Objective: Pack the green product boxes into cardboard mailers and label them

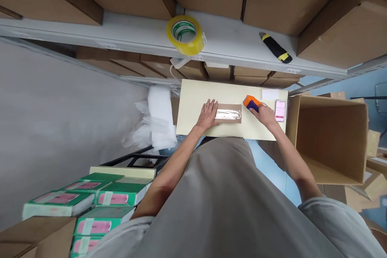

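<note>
A small brown parcel (229, 113) with a shiny strip of clear tape along its top lies on a pale cream table (193, 100). My left hand (208, 114) rests flat on the parcel's left end, fingers spread. My right hand (265, 113) is closed around an orange and blue tape dispenser (250, 103) just past the parcel's right end. A phone (280, 110) with a pink screen lies to the right of that hand.
A yellow tape roll (186, 34) and a black and yellow utility knife (275, 47) lie on the grey shelf above. An open cardboard box (329, 137) stands at right. White foam wrap (157, 121) hangs left of the table. Green and pink boxes (90, 201) are stacked at lower left.
</note>
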The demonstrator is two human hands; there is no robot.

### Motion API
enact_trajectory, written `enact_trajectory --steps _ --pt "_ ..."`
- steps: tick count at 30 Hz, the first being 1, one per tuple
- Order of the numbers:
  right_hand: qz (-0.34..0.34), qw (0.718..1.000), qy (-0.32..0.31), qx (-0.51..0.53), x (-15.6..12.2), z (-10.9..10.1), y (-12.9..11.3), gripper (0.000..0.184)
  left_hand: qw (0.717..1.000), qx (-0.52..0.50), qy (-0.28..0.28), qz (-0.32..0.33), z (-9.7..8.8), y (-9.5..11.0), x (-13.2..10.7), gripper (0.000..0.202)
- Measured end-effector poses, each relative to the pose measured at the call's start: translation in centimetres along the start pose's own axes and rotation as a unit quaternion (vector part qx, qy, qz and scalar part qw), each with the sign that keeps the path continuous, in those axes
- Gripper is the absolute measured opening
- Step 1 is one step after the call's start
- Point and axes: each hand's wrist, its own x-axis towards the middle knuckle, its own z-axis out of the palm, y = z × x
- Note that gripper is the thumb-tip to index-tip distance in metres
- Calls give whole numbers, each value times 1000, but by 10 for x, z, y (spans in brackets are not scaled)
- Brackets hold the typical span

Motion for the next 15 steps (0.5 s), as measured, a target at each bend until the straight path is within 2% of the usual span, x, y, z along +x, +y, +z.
enact_trajectory --steps 4,7,10,13,15 --pt "3 999 -4 33 10 13 3 56 1000 -15 9 11 2 5 -2 135" --pt "27 998 -25 41 22 43 2 63 998 -60 30 1 7 5 -4 141" --pt "47 998 -23 37 31 79 1 65 986 -141 75 -44 17 1 -9 141" --pt "65 996 -3 55 34 106 2 62 962 -216 128 -112 26 -4 -16 124" --pt "70 995 9 73 33 115 5 63 951 -233 155 -134 30 -7 -19 107"
